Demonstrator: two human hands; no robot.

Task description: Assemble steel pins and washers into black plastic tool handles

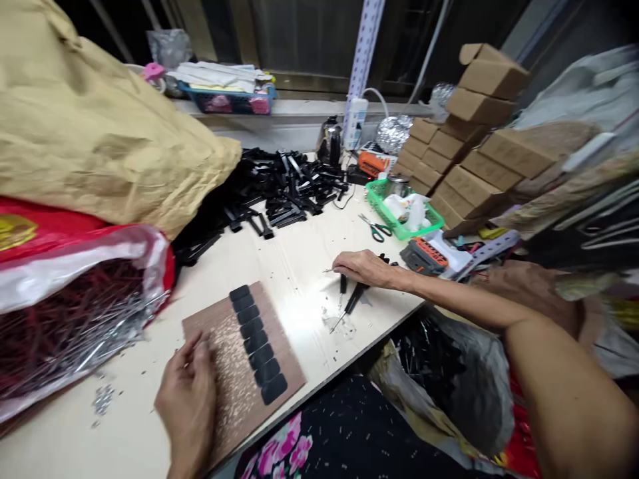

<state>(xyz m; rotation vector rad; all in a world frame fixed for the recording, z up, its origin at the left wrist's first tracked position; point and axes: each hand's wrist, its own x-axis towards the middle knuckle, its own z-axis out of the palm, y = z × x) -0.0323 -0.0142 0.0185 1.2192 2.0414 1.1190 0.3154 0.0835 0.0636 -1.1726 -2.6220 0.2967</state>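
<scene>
Brown board (273, 332), lower left of the frame, on the table (299, 286): one column of flat black pieces (255, 342), laid end to end, beside scattered pale specks (232, 379).

Left hand (190, 392): at the board's left side, thumb and fingertips near one another; from here I cannot tell whether anything is pinched.

Right hand (367, 268): centre right, fingers curled above black-handled tools (355, 298); a thin tip shows at the fingertips, grip uncertain.

Outward: scissors (377, 229); green basket (402, 231); heap of black strips (284, 186), upper middle.

Stage, as I judge it: partway. Done: column set out. Left: heap, large and loose; its share unclear.
</scene>
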